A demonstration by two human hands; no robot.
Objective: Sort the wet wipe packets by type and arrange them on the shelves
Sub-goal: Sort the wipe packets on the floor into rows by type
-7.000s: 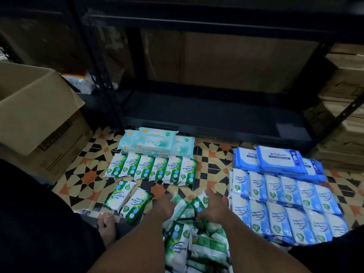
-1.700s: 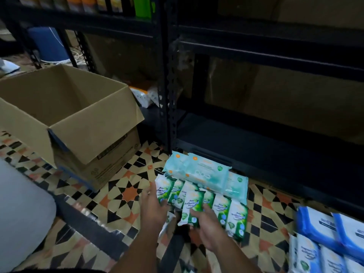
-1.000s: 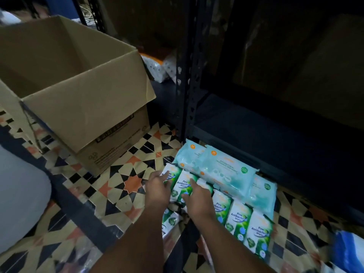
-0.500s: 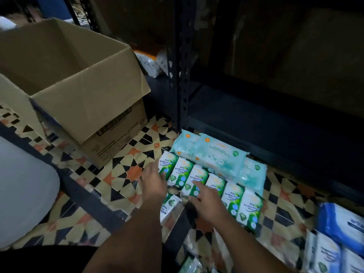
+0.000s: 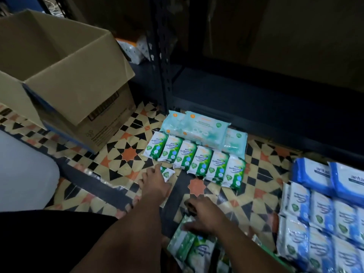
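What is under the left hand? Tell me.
A green packet pokes out from under the left hand, lying on the floor. The hand covers the rest of it.

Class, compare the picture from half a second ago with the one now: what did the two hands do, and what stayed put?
The right hand drew back from the green packet row toward the loose green packets. The left hand stayed by the small packet. The row is unchanged.

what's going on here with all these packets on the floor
A person is sorting wet wipe packets by type on a tiled floor in front of a dark shelf. The left hand rests on a small green packet below a row of six green packets. The right hand reaches onto a loose green pile. Blue packets lie at right; nothing is on the shelf yet.
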